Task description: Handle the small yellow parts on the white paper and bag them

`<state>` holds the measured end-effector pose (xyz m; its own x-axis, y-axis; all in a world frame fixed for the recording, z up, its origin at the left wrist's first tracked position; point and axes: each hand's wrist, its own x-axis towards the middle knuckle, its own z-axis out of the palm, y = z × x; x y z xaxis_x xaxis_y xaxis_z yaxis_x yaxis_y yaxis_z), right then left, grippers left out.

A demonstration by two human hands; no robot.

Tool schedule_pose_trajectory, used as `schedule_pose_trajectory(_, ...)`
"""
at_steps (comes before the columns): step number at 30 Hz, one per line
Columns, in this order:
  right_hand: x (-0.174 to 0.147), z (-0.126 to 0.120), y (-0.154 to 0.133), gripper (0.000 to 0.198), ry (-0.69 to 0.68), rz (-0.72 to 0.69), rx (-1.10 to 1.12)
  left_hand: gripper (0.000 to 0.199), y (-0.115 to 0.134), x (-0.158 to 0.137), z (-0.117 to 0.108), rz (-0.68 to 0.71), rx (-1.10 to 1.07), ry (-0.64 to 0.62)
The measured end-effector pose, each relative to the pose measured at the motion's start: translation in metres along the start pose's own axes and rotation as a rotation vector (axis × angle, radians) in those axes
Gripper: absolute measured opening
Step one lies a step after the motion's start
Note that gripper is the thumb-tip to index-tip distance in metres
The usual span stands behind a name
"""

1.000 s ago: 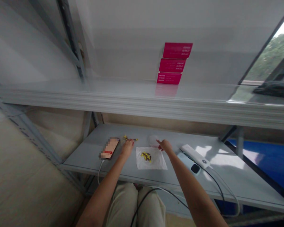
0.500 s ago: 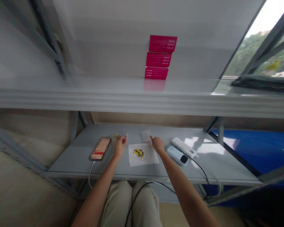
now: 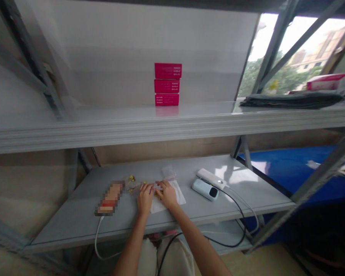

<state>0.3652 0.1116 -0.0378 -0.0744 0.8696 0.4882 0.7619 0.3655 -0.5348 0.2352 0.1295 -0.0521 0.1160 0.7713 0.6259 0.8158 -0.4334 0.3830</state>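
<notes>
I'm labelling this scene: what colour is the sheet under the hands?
The sheet is white, seen in the head view.

The left hand (image 3: 145, 197) and right hand (image 3: 167, 194) have come close together over the white sheet (image 3: 179, 193).

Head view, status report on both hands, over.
Left hand and right hand close together at white sheet; grip unclear. Some yellow pieces beyond left hand. Phone off to the left, apart from hands.

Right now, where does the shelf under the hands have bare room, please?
Between the phone and the left edge of the shelf; also the sunlit patch right of the white bar. Mid-shelf is crowded: left hand and right hand at the sheet.
</notes>
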Motion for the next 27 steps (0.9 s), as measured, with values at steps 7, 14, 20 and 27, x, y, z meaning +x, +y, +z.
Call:
schedule_pose_trajectory(7, 0.0, 0.003, 0.004, 0.03, -0.011, 0.043, -0.041, 0.017, 0.005, -0.002, 0.003, 0.071, 0.045, -0.075)
schedule_pose_trajectory(14, -0.001, 0.001, 0.004, 0.033, 0.006, -0.002, -0.035, 0.013, 0.008, -0.002, -0.001, 0.09, -0.012, -0.069)
schedule_pose_trajectory(20, 0.0, 0.002, 0.007, 0.036, 0.005, -0.011, -0.041, 0.015, 0.012, -0.002, -0.001, 0.053, -0.032, -0.064)
schedule_pose_trajectory(27, 0.0, 0.003, 0.006, 0.033, 0.008, 0.018, -0.067, 0.015, 0.017, -0.002, -0.001, 0.041, -0.008, -0.064)
